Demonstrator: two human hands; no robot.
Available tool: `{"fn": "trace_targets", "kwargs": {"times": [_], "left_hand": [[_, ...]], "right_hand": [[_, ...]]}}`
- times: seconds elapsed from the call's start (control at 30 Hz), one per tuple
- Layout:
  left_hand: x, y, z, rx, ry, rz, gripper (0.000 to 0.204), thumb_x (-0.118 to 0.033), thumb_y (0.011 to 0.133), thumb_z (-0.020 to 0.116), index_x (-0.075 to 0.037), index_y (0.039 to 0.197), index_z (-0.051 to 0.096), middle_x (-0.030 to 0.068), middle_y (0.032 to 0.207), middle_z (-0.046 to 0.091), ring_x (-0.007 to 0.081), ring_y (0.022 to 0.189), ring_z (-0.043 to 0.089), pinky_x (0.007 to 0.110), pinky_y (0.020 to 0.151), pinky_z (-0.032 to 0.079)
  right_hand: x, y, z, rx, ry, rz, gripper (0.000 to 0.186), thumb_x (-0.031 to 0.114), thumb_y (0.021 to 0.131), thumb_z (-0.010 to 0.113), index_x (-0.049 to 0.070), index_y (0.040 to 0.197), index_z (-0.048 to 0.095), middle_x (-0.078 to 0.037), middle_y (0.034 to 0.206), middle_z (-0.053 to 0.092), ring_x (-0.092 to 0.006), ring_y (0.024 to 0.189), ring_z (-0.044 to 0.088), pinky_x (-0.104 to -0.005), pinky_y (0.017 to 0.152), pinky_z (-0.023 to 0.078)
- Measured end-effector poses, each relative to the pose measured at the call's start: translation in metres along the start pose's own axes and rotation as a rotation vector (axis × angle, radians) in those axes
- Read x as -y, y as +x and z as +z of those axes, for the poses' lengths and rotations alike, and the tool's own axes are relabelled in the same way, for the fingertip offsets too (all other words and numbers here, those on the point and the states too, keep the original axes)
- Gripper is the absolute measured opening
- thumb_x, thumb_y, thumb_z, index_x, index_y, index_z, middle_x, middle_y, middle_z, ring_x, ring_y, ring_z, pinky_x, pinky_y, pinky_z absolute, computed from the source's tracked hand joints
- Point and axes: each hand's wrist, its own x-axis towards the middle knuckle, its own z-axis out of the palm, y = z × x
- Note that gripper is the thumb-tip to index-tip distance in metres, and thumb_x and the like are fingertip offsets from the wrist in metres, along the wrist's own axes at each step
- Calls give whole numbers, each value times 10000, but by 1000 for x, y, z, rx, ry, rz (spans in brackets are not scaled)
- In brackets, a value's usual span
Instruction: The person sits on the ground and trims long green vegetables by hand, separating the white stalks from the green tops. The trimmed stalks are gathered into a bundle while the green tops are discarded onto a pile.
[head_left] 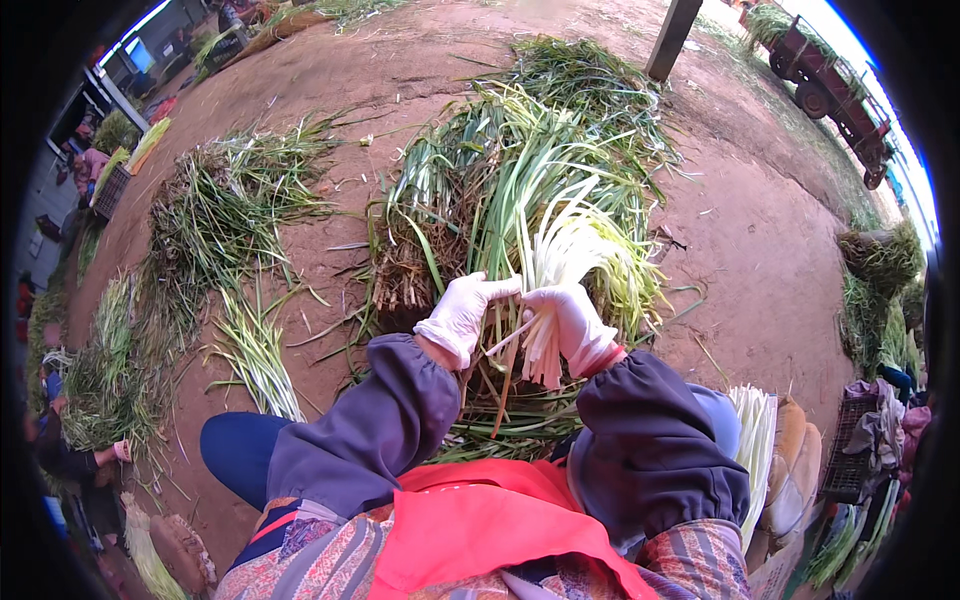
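right fingers [546, 297] clasp part-hidden pale stalks [571, 240]; whether left fingers [499, 289] pinch anything is unclear.

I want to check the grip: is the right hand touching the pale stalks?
Touching. The head view shows the gloved right hand closed on the pale stalks, their lower ends sticking out beneath it.

I see white gloves [462, 308], white stalks [572, 235] fading yellow-green, dark purple sleeves [372, 430], red cloth [490, 535], a multicoloured striped top [325, 560], reddish-brown ground [755, 265].
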Motion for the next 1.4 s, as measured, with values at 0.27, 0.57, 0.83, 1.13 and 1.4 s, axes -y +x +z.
{"fn": "trace_targets", "kwargs": {"times": [0.27,0.57,0.83,1.13,1.4], "left_hand": [[13,-16,-9,95,-135,159,253,-87,894,529,42,1108,572,113,1042,641,205,1000,604,328,938,443],[15,-50,-17,-78,17,258,130,-97,898,565,-22,992,613,98,964,674,158,835,651,270,745,509],[20,-39,-16,-290,350,247,128,-83,865,592,-21,974,618,16,801,616,94,719,561,240,647,442],[29,-43,-17,-333,527,239,138,-127,859,615,-20,944,634,-32,684,562,49,579,472,227,529,390],[35,-48,-23,-366,357,324,101,-119,844,633,-23,873,620,-27,681,576,32,543,462,213,486,376]], "right_hand": [[-3,4,8,23,75,-77,77,25,746,629,-17,811,632,-72,692,616,-177,562,584,-292,554,482],[-3,3,14,56,123,104,111,63,756,668,-22,821,637,-86,708,618,-203,629,596,-325,592,483],[8,-11,15,171,202,176,96,69,809,604,5,878,626,-49,703,600,-157,603,574,-286,609,475],[2,-11,18,95,-57,150,268,17,771,568,-63,1021,623,-72,790,637,-166,654,587,-288,634,490],[-5,-13,27,104,177,156,167,17,772,619,-21,929,575,-55,737,588,-159,624,569,-281,617,480]]}}
